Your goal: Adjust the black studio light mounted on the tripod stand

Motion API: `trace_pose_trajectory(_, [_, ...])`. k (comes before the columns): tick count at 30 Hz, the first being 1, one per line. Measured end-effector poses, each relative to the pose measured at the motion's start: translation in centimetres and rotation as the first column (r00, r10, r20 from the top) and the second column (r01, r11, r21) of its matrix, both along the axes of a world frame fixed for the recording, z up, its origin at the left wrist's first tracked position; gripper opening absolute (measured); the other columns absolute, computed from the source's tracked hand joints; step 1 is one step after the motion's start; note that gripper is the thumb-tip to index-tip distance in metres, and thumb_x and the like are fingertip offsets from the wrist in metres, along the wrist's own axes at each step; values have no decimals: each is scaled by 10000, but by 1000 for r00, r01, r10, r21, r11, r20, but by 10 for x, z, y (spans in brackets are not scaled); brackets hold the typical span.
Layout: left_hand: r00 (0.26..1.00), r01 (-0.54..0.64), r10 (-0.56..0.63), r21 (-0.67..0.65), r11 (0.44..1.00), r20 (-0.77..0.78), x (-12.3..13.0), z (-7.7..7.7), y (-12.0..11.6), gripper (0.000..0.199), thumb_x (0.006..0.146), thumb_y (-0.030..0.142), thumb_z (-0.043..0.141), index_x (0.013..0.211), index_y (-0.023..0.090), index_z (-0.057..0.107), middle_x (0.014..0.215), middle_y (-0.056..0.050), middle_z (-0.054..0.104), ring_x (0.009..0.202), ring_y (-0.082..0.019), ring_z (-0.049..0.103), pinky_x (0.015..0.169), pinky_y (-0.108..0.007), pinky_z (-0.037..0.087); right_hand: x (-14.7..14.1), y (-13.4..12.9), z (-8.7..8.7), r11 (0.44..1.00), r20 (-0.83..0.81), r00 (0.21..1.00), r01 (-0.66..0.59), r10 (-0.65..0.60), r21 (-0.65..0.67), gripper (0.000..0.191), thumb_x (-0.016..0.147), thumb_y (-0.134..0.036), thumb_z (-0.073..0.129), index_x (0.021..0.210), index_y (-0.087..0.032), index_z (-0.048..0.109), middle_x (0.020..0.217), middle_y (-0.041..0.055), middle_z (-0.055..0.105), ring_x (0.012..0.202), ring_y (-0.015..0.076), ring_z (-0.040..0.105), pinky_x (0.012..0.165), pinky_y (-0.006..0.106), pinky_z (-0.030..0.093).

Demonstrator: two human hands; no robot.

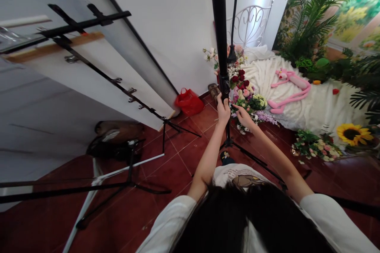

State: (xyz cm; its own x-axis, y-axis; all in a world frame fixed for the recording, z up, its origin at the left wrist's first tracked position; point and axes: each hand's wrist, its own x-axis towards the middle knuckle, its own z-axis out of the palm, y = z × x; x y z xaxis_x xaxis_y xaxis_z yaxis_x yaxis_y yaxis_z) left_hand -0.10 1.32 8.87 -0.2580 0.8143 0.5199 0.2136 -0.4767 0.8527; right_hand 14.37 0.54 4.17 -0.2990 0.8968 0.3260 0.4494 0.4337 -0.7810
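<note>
Centrally, black stand pole (219, 27), upright on red tiled floor (166, 170); left hand (223, 111) wrapped closed around it at clamp height; right hand (244, 116) just beside, fingers loosely open, holding nothing. Behind: flower arrangement (246, 95), white bed (314, 102), pink plush toy (289, 87).

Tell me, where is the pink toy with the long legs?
In the head view the pink plush toy lies on the white fluffy blanket, right of the black stand pole, between the flowers and the green palm plants.
</note>
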Motion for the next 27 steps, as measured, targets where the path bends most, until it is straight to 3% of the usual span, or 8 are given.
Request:
trace_pose_trajectory(6, [1000,3,-3,8,1000,8,-1,-2,0,541,974,652,318,1280,236,479,958,-68,656,824,-164,662,815,-307,553,1,13,-5,999,94,995,7,-11,37,479,993,-248,354,1416,-188,568,1005,105,631,977,229,578,986,391,466])
trace_pose_trajectory(12, [1000,14,-14,7,1000,5,-2,-2,2,560,973,652,316,1319,242,477,940,-60,662,838,-164,672,839,-313,559,0,22,-1,999,112,993,30,-32,22,433,1027,-323,354,1331,-187,631,1028,118,662,1027,241,592,1007,394,452])
trace_pose_trajectory(18, [999,29,-29,10,1000,17,-2,-1,1,560,968,660,323,1311,247,483,929,-48,655,822,-150,669,833,-301,557,3,35,6,1000,129,992,18,-17,-8,428,1046,-373,338,1119,-213,728,1118,96,717,1085,244,616,1052,395,427])
trace_pose_trajectory(23, [999,43,-43,6,999,9,-3,0,0,569,969,656,323,1330,242,473,941,-58,661,847,-163,680,854,-321,563,0,39,-1,995,101,994,44,-35,-87,427,1049,-379,317,1123,-216,705,1145,87,705,1113,232,608,1070,382,418])
trace_pose_trajectory(27, [999,42,-42,16,999,-1,-4,0,0,548,974,648,327,1314,246,479,934,-54,652,848,-165,677,856,-323,561,-6,41,-7,993,91,993,83,-75,-85,454,1050,-444,283,1043,-226,681,1046,82,691,1039,225,600,1028,371,438])
